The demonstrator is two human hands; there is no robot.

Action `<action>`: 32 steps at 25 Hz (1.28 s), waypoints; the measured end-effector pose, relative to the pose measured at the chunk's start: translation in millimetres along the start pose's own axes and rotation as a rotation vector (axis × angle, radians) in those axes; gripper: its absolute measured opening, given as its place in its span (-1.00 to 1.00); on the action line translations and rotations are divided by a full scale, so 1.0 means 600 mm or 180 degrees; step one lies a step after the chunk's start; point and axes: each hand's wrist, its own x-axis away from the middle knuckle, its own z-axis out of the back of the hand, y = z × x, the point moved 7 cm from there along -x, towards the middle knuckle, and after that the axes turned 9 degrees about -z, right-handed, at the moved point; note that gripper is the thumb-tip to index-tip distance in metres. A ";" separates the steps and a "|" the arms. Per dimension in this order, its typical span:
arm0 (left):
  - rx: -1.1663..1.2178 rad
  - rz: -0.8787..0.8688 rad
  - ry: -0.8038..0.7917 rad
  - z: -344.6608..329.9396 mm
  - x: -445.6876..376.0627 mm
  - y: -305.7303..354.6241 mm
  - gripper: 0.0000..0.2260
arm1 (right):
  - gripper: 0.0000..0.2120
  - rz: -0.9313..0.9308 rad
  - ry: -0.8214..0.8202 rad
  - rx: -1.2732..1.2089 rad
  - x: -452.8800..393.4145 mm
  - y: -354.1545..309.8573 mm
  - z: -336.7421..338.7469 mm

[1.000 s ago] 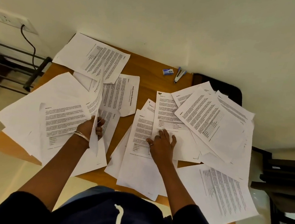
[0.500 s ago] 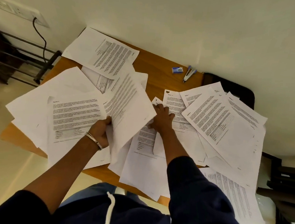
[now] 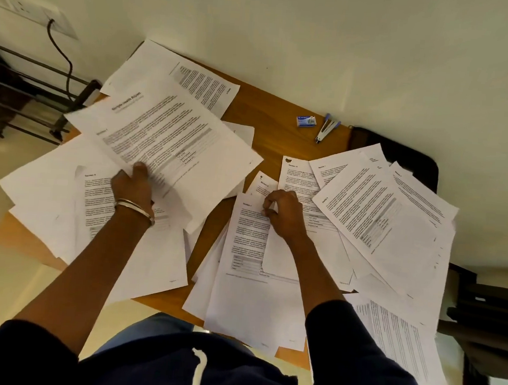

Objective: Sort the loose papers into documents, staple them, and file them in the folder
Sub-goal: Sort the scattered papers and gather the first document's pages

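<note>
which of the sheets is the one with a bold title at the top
The sheet that the left hand holds, top of the left pile: it alone shows a bold title line; the others start with small section headings.

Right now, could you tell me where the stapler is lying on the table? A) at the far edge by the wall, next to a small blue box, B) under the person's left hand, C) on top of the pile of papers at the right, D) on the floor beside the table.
A: the stapler lies on bare wood at the table's far edge, beside the small blue box, clear of both hands.
</note>
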 end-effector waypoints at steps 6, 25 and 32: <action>-0.1380 -0.1938 -0.0321 -0.033 0.061 0.152 -0.38 | -0.39 0.0130 -0.0355 0.1299 -0.005 -0.043 -0.044; -0.2357 -0.2889 -0.0749 -0.086 0.088 0.169 -0.71 | -0.70 0.0029 0.0486 -0.1477 0.044 0.033 0.059; -0.2180 -0.2667 -0.0589 -0.059 0.086 0.171 -0.72 | -0.79 -0.0074 -0.0013 -0.1314 0.012 0.003 0.053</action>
